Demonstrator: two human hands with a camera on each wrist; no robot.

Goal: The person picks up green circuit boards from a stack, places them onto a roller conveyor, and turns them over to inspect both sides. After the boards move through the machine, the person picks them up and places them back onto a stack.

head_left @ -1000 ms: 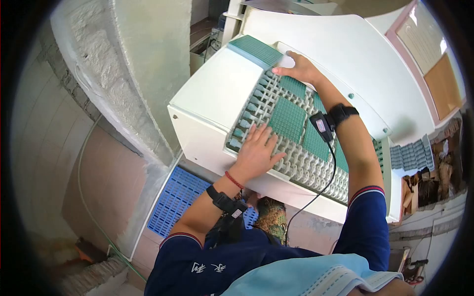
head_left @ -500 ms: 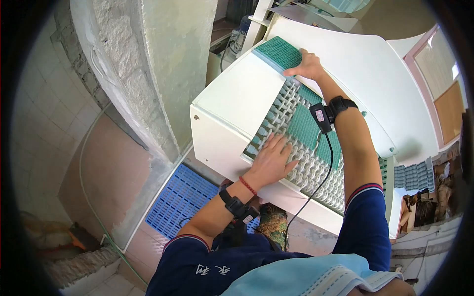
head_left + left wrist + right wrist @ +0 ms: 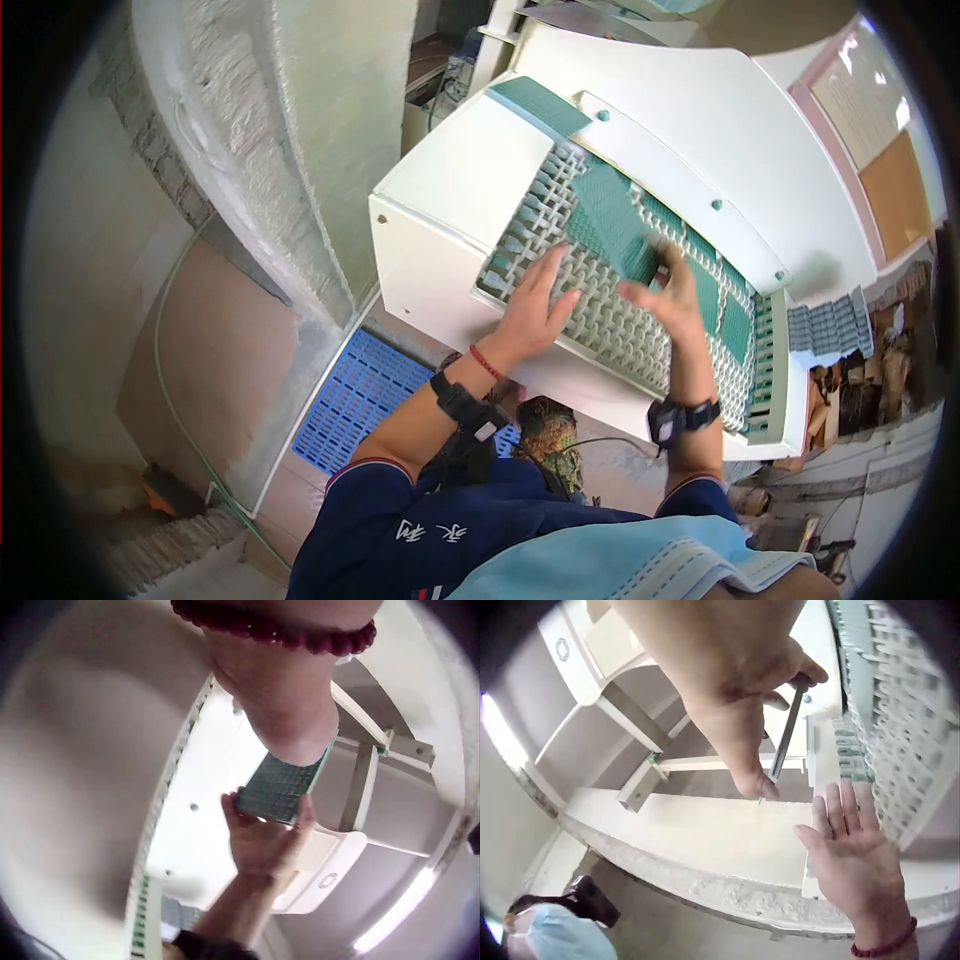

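My right hand (image 3: pixel 672 300) holds a thin green circuit board panel (image 3: pixel 612 215) by its near end, tilted above the white roller conveyor (image 3: pixel 625 310). Seen edge-on in the right wrist view, the panel (image 3: pixel 786 739) sits between thumb and fingers. The left wrist view shows its gridded face, with the right hand (image 3: pixel 262 844) gripping two edges. Over the conveyor's near left part is my left hand (image 3: pixel 537 308), fingers extended and thumb apart. Its bare palm (image 3: pixel 859 870) faces the right wrist camera. Other green panels (image 3: pixel 735 325) lie on the rollers.
More green panels (image 3: pixel 540 105) rest on top of the white housing (image 3: pixel 465 180) at the far left end. A tall white cover (image 3: pixel 690 110) rises behind the conveyor. Grey racks (image 3: pixel 830 325) stand beyond its right end; a blue slatted mat (image 3: pixel 360 400) covers floor below.
My right hand has come from the far-end panels toward me and right, now with a panel in its grip. The left hand has lifted and turned its palm inward.
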